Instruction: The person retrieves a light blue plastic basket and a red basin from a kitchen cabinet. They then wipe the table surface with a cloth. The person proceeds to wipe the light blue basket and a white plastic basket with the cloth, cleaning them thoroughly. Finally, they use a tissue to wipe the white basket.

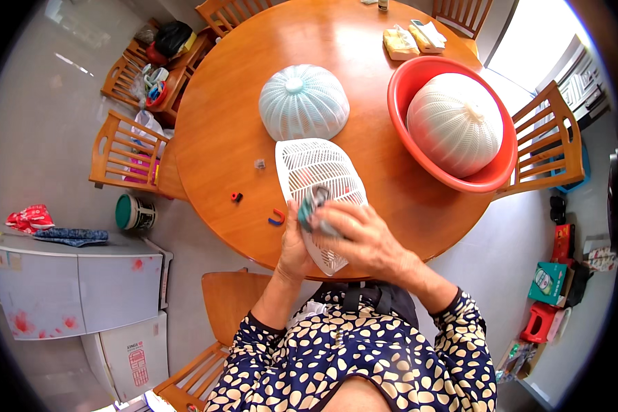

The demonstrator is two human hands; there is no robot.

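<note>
Over the near edge of the round wooden table (220,137) I hold a white slotted plastic panel (323,161), curved and tapering toward me. My left hand (294,247) grips its left edge, with the thumb up along the side. A crumpled grey-green cloth (307,209) is bunched in my right hand (364,237), pressed against the panel's slotted face. Just beyond the panel stands a light blue domed food cover (303,113). To the right, a large red basin (399,141) holds a white domed food cover (453,123), dome up.
Left of the panel lie a red-and-blue horseshoe magnet (277,220), a small red-and-black piece (236,197) and a small clear piece (259,164). Yellow tissue packs (401,42) sit far right. Wooden chairs (127,151) surround the table; a fridge (82,281) stands at left.
</note>
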